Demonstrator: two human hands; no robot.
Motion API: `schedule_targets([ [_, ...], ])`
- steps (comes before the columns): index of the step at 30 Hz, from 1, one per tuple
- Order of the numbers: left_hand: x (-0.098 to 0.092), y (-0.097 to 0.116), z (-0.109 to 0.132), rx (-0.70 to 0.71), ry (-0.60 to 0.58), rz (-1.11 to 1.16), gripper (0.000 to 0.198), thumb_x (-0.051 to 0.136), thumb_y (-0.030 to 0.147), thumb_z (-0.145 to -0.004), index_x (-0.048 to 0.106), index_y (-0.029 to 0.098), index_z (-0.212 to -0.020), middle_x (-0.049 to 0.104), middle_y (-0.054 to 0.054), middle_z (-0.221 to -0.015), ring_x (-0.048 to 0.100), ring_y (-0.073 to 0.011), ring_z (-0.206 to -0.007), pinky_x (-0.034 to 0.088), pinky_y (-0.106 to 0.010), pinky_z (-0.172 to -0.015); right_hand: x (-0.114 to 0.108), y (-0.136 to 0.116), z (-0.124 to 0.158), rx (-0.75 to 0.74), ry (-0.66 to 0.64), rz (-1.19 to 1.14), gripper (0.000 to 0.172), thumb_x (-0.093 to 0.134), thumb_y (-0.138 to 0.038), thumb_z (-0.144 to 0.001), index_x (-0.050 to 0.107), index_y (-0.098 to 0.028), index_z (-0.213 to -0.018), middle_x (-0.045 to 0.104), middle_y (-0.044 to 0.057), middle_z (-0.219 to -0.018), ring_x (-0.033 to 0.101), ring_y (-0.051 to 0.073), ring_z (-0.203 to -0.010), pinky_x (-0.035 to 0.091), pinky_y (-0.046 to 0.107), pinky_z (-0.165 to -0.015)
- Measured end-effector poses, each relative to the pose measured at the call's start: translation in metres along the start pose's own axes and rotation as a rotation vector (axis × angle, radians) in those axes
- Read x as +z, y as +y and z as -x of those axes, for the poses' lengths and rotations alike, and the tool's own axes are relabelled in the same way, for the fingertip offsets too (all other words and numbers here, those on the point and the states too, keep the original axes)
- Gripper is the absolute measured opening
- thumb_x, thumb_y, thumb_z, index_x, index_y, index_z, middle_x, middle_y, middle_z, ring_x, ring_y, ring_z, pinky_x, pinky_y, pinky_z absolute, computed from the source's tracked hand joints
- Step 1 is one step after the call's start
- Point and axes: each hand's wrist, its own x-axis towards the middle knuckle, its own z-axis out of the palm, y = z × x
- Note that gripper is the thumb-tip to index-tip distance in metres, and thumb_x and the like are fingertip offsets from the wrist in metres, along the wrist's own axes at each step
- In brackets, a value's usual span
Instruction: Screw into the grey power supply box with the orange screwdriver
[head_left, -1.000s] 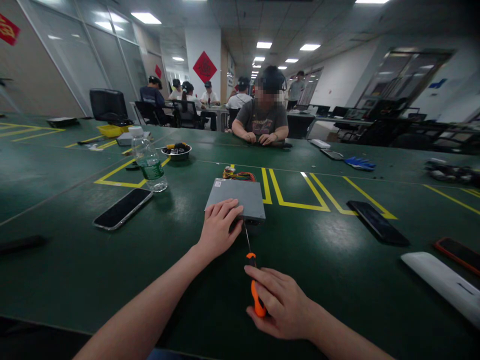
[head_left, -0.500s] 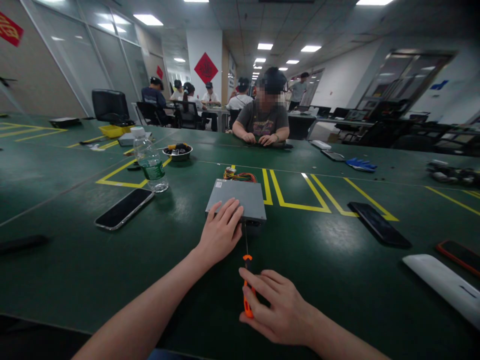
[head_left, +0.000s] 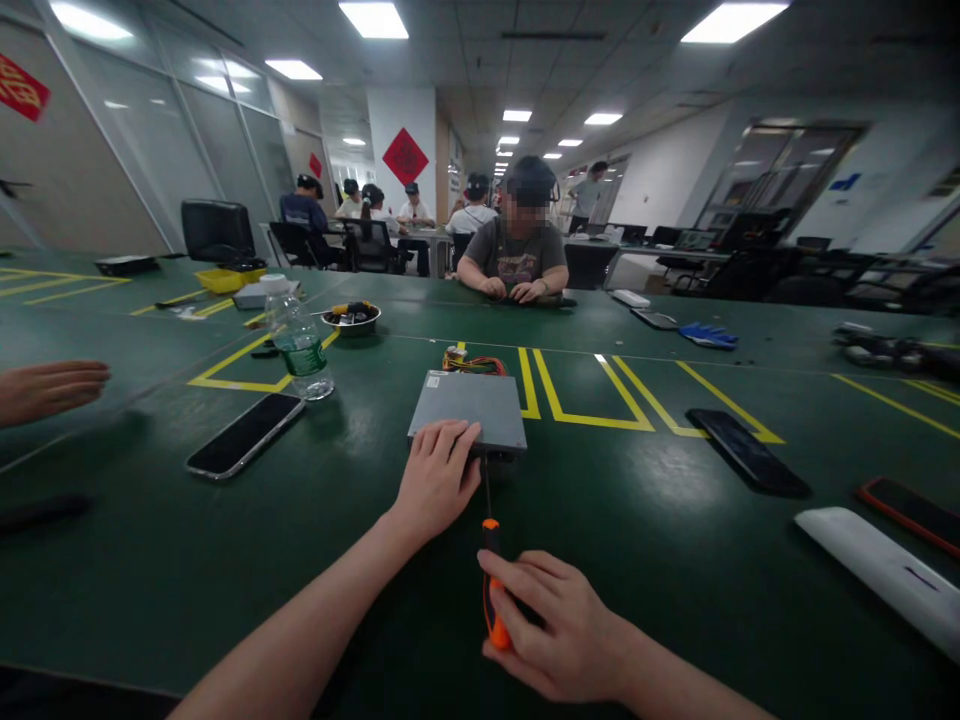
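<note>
A grey metal computer power supply (head_left: 469,400) lies on the green table in front of me, its bundle of coloured cables (head_left: 474,364) at the far side. My left hand (head_left: 439,478) holds it at the near left, fingers over the top and thumb down by the near face. Between the fingers and thumb of my right hand (head_left: 551,625) is an orange and black screwdriver (head_left: 492,545). Its thin shaft points away from me and reaches the near face of the power supply. Where the tip meets that face is too dark to make out.
A phone (head_left: 246,436) and a water bottle (head_left: 301,350) stand left, with a metal bowl (head_left: 352,318) of tools behind. Another person's hand (head_left: 52,392) reaches in at the left edge. Rightward lie a dark phone (head_left: 746,450) and a white case (head_left: 885,570). A person (head_left: 517,255) sits opposite.
The screwdriver's handle has turned in my right hand. Another person's hand has come in from the left. My view has tilted up slightly; my left hand stays on the power supply.
</note>
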Motion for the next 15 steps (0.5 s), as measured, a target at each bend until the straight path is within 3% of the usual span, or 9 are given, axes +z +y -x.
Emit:
schedule_targets([
  [5,0.003,0.001,0.000,-0.027,0.025,-0.018,0.029,0.050,0.024,-0.081,0.051,0.017,-0.109,0.055,-0.009,-0.110,0.046,-0.0250,-0.104,0.039,-0.041,-0.090,0.001,0.000,0.000,0.001,0.025,0.006,0.015,0.052,-0.028,-0.081,0.056,-0.014,-0.085,0.065,0.016,-0.100,0.063,0.015,-0.076,0.050,0.028,-0.075],
  [11,0.002,0.000,-0.001,-0.023,0.026,-0.016,0.026,0.048,0.023,-0.083,0.052,0.017,-0.108,0.056,-0.009,-0.110,0.047,-0.0243,-0.106,0.039,-0.041,-0.090,-0.006,-0.007,-0.008,0.075,-0.237,0.028,0.033,0.046,-0.034,-0.085,0.054,-0.016,-0.112,0.061,0.014,-0.111,0.063,0.018,-0.088,0.050,0.031,-0.080],
  [15,0.002,0.000,-0.002,-0.005,0.022,0.036,0.024,0.045,0.020,-0.084,0.052,0.017,-0.106,0.054,-0.010,-0.119,0.045,-0.0226,-0.115,0.035,-0.041,-0.095,-0.008,-0.018,-0.015,0.143,-0.171,0.104,0.031,0.046,-0.034,-0.086,0.058,-0.013,-0.107,0.062,0.018,-0.107,0.062,0.021,-0.093,0.051,0.031,-0.079],
])
